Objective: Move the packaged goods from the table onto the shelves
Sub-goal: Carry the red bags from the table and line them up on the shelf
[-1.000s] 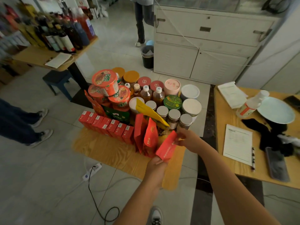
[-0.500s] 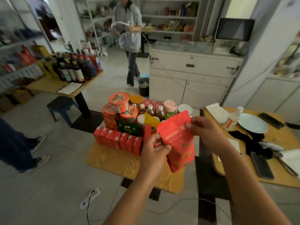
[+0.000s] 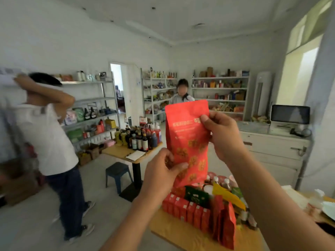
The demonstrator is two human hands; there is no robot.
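Observation:
I hold a red snack pouch upright in front of me, high above the table. My left hand pinches its lower left edge. My right hand grips its upper right side. Below, on the wooden table, stand a row of small red boxes, more red pouches, a yellow bag, a green box and several bottles and jars, partly hidden by my arms. Metal shelves with goods line the far wall and the left wall.
A person in a white shirt stands at left, arms raised. Another person stands by the far shelves. A second table with dark bottles and a blue stool are ahead. A white cabinet is at right.
Both hands lifted the red pouch off the table up to chest height, and it now stands upright. My view tilted up from the table to the room and its shelves.

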